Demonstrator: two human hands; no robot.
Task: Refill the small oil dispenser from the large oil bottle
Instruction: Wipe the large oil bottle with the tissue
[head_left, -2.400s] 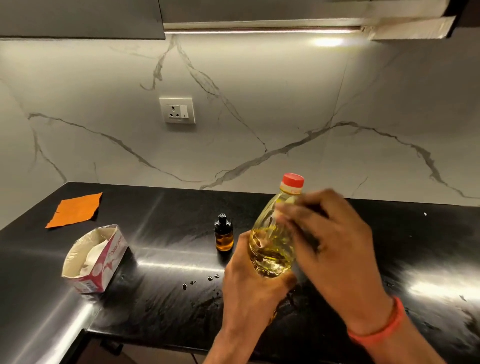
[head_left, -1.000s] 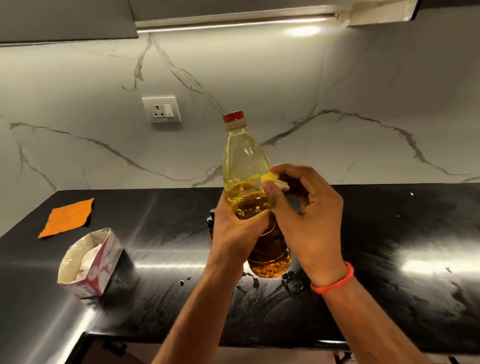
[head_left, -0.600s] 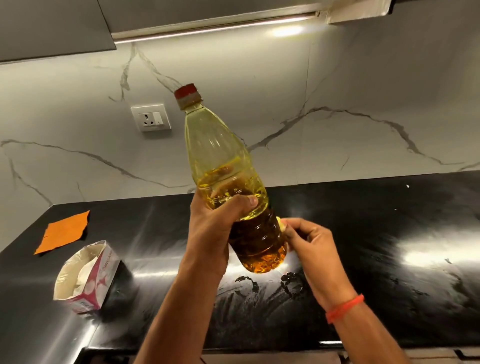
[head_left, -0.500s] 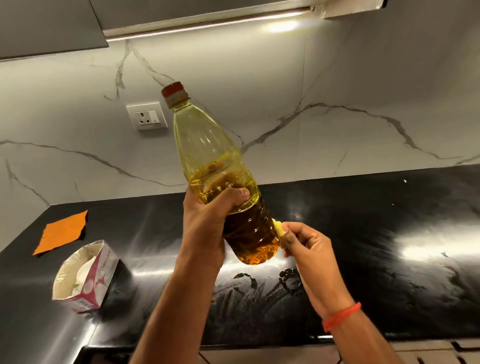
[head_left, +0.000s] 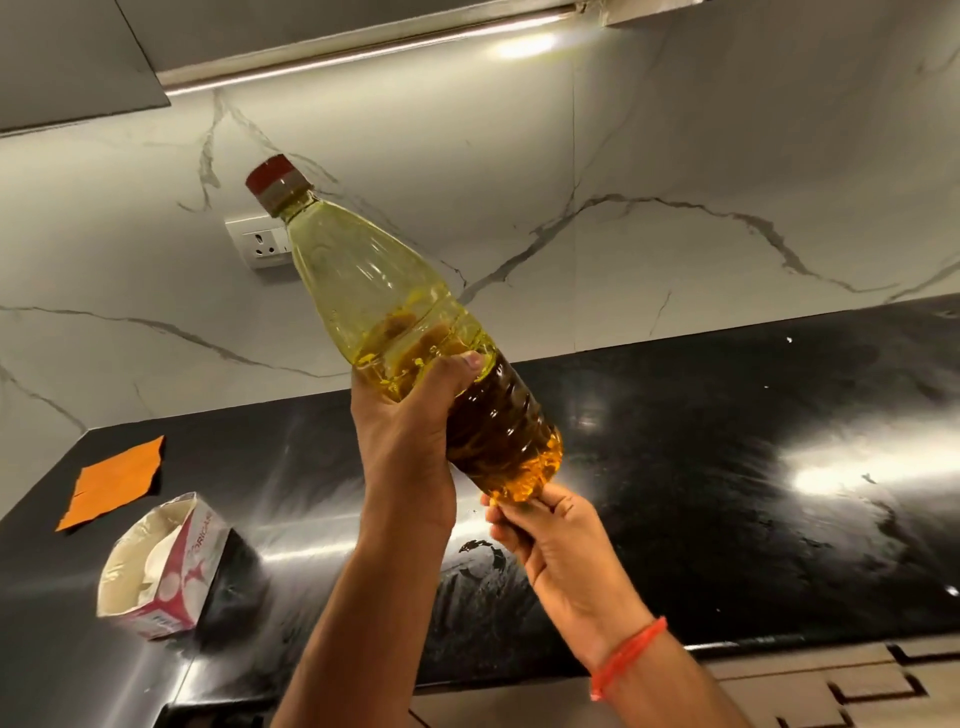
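Now the right hand (head_left: 558, 540) has slid from the bottle's middle down to its base, fingers curled under the bottom, while the left hand (head_left: 410, 421) stays wrapped round the middle of the large oil bottle (head_left: 405, 322). Lifted off the black counter (head_left: 727, 467), it now leans up-left, its red cap (head_left: 270, 176) still on, so pouring hasn't begun. The small dispenser, visible earlier, is hidden.

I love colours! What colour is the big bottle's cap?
Red: the cap tops the oil bottle in the head view.
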